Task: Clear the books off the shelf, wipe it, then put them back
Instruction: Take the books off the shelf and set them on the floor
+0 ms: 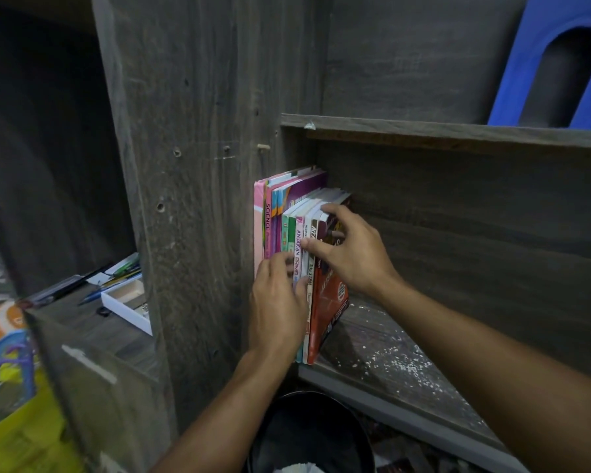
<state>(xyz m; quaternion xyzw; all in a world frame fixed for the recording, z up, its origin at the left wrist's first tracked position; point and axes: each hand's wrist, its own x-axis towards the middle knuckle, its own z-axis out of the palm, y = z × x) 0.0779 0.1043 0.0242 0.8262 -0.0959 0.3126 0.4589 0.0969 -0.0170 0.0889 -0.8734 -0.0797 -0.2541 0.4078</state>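
Observation:
Several books [289, 213] stand upright at the left end of a grey wooden shelf [406, 377], pressed against its side panel. The outermost is an orange-red book [328, 312]. My right hand [352, 247] curls over the top edges of the rightmost books, thumb on their spines. My left hand [278, 308] lies flat against the lower spines, fingers straight and touching them. White dust and crumbs speckle the bare shelf board to the right of the books.
A blue plastic object [553, 63] stands on the shelf above. To the left, a lower surface holds a white tray [127, 302] and pens [93, 295]. A dark round bin [307, 435] sits below my arms. A colourful mat [7, 370] covers the floor at left.

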